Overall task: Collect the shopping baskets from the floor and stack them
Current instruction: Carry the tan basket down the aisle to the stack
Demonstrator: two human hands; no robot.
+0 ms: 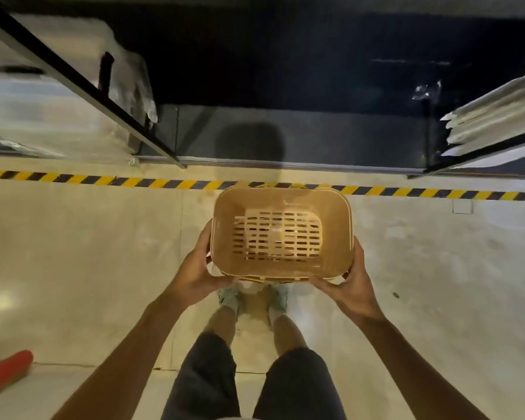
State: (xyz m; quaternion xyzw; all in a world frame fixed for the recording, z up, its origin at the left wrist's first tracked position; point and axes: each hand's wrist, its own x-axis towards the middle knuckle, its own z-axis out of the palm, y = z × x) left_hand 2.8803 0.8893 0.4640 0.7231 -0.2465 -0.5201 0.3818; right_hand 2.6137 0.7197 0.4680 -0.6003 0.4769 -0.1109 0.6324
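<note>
I look straight down into a tan plastic shopping basket (pixel 281 204) with a slotted bottom, held upright in front of me above the floor. My left hand (pixel 199 266) grips its near left corner and side. My right hand (pixel 350 278) grips its near right corner. Extra rim edges show along the basket's near and far sides, so it may be more than one basket nested; I cannot tell for sure. My feet are below it, partly hidden by the basket.
A yellow-and-black hazard stripe (pixel 103 179) crosses the pale floor just beyond the basket. Behind it is a dark low surface (pixel 315 137). Shelving with wrapped white goods (pixel 58 116) stands at left, stacked white boards (pixel 494 116) at right. A red object (pixel 5 369) lies at lower left.
</note>
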